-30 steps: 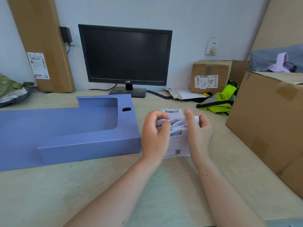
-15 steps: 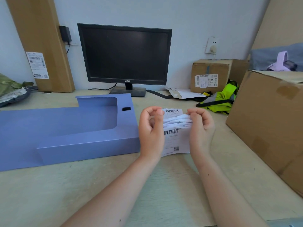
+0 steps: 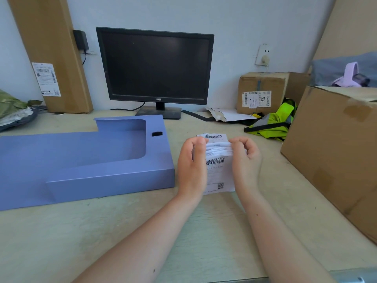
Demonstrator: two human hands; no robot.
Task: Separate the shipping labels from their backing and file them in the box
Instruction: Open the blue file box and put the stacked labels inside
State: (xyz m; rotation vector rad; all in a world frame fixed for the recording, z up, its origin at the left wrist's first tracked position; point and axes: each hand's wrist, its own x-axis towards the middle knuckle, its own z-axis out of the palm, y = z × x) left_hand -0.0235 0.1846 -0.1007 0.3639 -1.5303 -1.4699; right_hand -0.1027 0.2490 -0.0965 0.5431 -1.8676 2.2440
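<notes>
A stack of white shipping labels (image 3: pixel 219 170) with barcodes and a QR code is held upright above the desk at centre. My left hand (image 3: pixel 191 166) pinches its left edge and my right hand (image 3: pixel 245 158) pinches its right edge. The upper part of the stack is bunched and fanned between my fingertips. The blue file box (image 3: pixel 85 160) lies flat and open on the desk, just left of my left hand, its inside showing nothing.
A black monitor (image 3: pixel 156 67) stands behind the box. A large cardboard box (image 3: pixel 334 152) is close on the right, a smaller labelled carton (image 3: pixel 263 90) and a yellow-green vest (image 3: pixel 273 121) behind it. A tall cardboard box (image 3: pixel 51 52) leans at back left.
My hands have drawn slightly apart and the crumpled top of the labels has flattened into a tighter fanned band. The stack stays in the same place.
</notes>
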